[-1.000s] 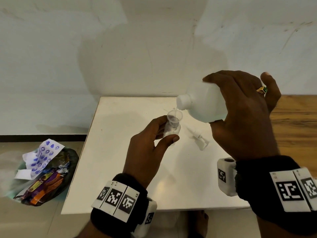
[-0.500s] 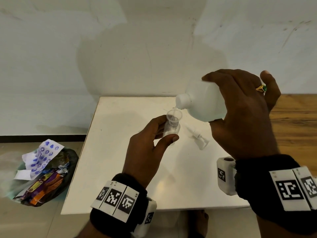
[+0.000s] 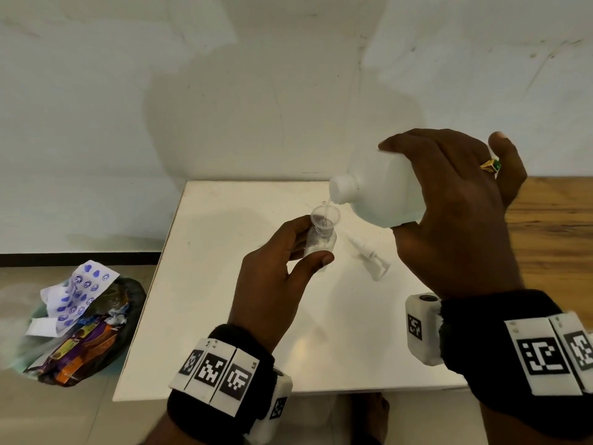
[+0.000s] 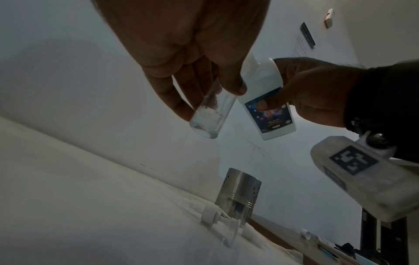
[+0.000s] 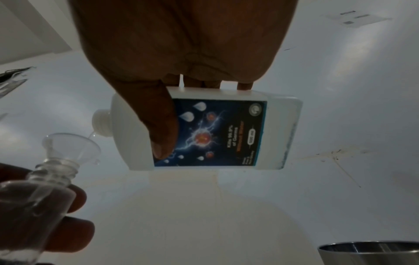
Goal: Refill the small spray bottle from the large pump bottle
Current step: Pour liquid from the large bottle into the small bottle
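A bin [image 3: 80, 332] on the floor left of the table [image 3: 224, 316] holds wrappers and paper. Above the table, the left hand [image 3: 272, 284] pinches the small bottle [image 3: 321, 244] between thumb and fingers, roughly upright, a clear funnel [image 3: 325, 216] in its neck and a little clear liquid at its bottom. A thin stream falls into the funnel from the big bottle [image 3: 382, 191], which the right hand [image 3: 455, 220] grips from above, lying nearly level with its open neck pointing left. The pump head [image 3: 369, 258] lies on the table between the hands, beside a steel cup [image 4: 238, 195].
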